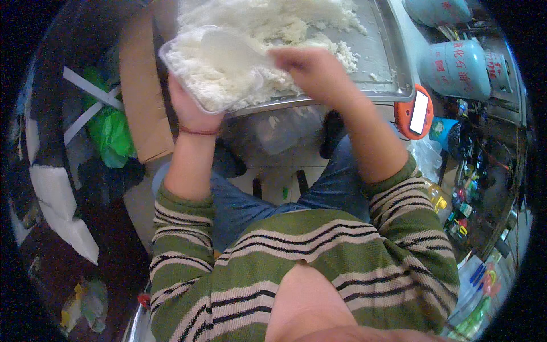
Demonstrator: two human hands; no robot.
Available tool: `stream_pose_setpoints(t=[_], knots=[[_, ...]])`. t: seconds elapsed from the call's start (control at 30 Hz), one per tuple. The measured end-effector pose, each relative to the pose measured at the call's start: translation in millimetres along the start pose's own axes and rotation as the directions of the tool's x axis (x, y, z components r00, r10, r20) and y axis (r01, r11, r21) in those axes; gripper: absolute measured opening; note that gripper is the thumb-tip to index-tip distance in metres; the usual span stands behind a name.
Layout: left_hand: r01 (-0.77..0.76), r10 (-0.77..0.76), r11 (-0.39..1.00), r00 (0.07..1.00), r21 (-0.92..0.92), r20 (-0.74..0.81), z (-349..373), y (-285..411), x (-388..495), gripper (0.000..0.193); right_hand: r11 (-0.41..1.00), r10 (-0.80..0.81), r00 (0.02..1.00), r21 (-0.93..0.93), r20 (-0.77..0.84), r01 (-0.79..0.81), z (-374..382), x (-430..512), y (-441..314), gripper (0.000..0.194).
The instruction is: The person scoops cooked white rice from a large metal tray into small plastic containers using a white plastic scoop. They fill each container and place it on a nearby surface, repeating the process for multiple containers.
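Observation:
My left hand (192,102) supports a clear plastic container (206,110) from below and from its left side. Inside it is a heap of white, crumbly food (188,64) that looks like cooked rice. In my right hand (318,72), blurred by motion, is the handle of a pale rice paddle (228,45). The paddle's flat blade lies over the filled container. Just beyond, a metal tray (378,38) bears a larger spread of the same white food (273,17), thickest at its left and middle. The container overlaps the tray's near left corner.
A cardboard piece (143,85) stands left of the tray, with a green plastic bag (113,137) beyond it. On the right are an orange round object (404,113) bearing a phone (419,113), blue gas cylinders (455,70) and a yellow-capped bottle (436,196).

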State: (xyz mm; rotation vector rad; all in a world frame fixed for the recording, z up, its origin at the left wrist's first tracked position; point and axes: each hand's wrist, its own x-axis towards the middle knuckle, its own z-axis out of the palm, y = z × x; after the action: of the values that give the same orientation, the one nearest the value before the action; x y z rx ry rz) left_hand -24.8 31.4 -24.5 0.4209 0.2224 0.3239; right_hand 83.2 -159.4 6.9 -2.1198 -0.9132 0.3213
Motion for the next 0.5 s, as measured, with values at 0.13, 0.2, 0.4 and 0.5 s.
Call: stream_pose_setpoints(t=[0.13, 0.2, 0.4, 0.5], knots=[[-0.032, 0.039, 0.992, 0.998, 0.119, -0.051, 11, 19, -8, 0.062, 0.968, 0.172, 0.959, -0.144, -0.226, -0.207, -64, 17, 49, 0.028], [-0.037, 0.038, 0.997, 0.999, -0.071, 0.011, 8, 25, -10, 0.063, 0.86, 0.283, 0.95, -0.404, -0.13, -0.311, -78, 19, 74, 0.027], [-0.085, 0.123, 0.973, 0.978, 0.213, -0.171, 21, 30, -13, 0.059, 0.761, 0.371, 0.928, -0.569, -0.015, -0.313, -37, 54, 104, 0.026], [-0.049, 0.08, 0.979, 0.985, 0.195, -0.154, 22, 31, -10, 0.059, 0.901, 0.216, 0.976, -0.393, 0.041, -0.183, -5, 60, 100, 0.026]])
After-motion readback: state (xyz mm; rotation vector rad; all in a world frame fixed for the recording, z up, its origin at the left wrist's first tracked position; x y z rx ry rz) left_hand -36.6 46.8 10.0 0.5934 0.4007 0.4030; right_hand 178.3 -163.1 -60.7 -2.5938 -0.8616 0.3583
